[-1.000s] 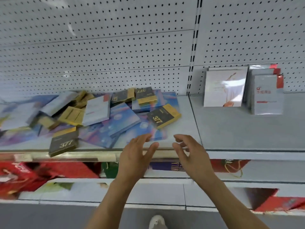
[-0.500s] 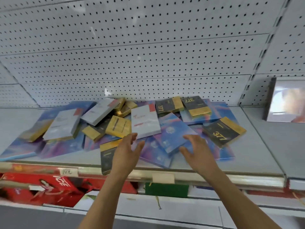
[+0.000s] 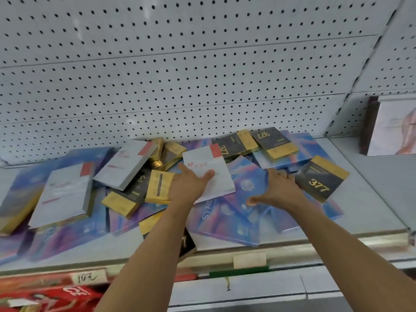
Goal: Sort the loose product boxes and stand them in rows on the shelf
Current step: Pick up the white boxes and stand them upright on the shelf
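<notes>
While both hands' grips lie open, left hand (image 3: 188,184) touches white box (image 3: 208,173); right hand (image 3: 278,188) nears "377" box (image 3: 320,179).

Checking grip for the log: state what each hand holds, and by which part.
Nothing is lifted. The left hand rests on the white box; the right hand touches the blue box at its right edge.

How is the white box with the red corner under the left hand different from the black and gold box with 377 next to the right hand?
The flat white cardboard box with a red corner is pale, wide and thin; the black and gold cardboard box marked 377 is dark, narrower and thicker. The left hand rests on the white box; the right hand lies beside the 377 box on a blue box. Both lie flat in the pile, not standing.
</notes>
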`<state>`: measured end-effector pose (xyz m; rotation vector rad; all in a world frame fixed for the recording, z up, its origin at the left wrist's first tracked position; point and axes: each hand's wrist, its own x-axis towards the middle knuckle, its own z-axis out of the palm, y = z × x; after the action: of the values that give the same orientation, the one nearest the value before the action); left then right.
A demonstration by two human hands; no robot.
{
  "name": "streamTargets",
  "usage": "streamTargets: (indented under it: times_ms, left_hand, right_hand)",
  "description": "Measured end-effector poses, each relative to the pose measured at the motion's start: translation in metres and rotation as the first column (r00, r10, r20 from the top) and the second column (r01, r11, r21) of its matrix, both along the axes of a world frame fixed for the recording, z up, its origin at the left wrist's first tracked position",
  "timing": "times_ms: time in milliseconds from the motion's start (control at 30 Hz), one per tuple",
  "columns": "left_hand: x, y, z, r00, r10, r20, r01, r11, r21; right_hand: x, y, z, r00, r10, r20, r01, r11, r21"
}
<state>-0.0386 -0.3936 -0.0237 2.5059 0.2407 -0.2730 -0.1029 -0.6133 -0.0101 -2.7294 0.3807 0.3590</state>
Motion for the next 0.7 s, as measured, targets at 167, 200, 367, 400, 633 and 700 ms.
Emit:
streamTargets:
  times_ms: [167,200,367,400,633,700]
  left_hand:
    - [0.01,-0.002,-0.009,0.998,0.015,-0.063,-0.029,0.971,-0.235]
    - [0.012,0.001,-0.011,0.997,0.038,-0.074,-0.059,0.944,-0.323]
    - [0.013,0.019,-0.001,0.988,0.092,-0.122,-0.146,0.808,-0.571]
    - [0.01,0.021,0.003,0.989,0.096,-0.111,-0.144,0.781,-0.608]
    - [-0.057,-0.003,0.031,0.998,0.059,-0.03,-0.061,0.648,-0.759]
    - [-0.079,-0.024,0.03,0.997,0.079,-0.009,-0.058,0.636,-0.77]
  right_hand:
    - [0.004,0.0,0.003,0.991,-0.119,-0.06,0.126,0.984,0.127]
    - [0.003,-0.001,0.001,0.986,-0.147,-0.082,0.16,0.969,0.188]
    - [-0.009,-0.006,-0.014,0.969,-0.247,-0.022,0.222,0.825,0.52]
    - [-0.014,-0.006,-0.015,0.958,-0.286,0.003,0.226,0.764,0.605]
    - [-0.065,-0.041,0.0,0.813,-0.519,0.264,0.195,0.669,0.717]
    - [-0.086,-0.064,0.005,0.77,-0.554,0.317,0.151,0.641,0.753]
